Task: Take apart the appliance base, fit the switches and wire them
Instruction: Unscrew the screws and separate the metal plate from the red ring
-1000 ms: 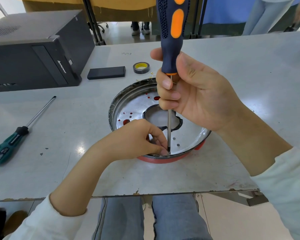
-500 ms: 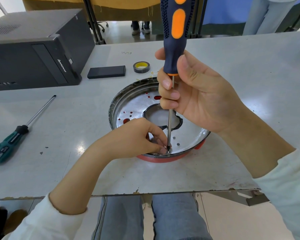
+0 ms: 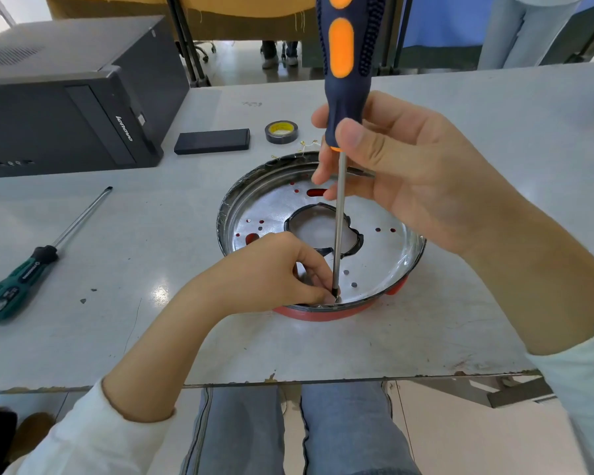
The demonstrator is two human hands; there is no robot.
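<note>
With the appliance base (image 3: 384, 265) on the surface (image 3: 494, 138), my right hand (image 3: 408, 173) gripped the upright screwdriver (image 3: 343, 97) while my left hand (image 3: 271, 269) pinched at its tip on the base's near rim; I judged steady downward pressure essential.

Worn grey table (image 3: 494, 138), pale tiled floor (image 3: 240, 63)

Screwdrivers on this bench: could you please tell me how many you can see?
2. The blue-and-orange screwdriver stands upright in the right hand, tip in the appliance base; the green-handled screwdriver lies at the table's left.
</note>
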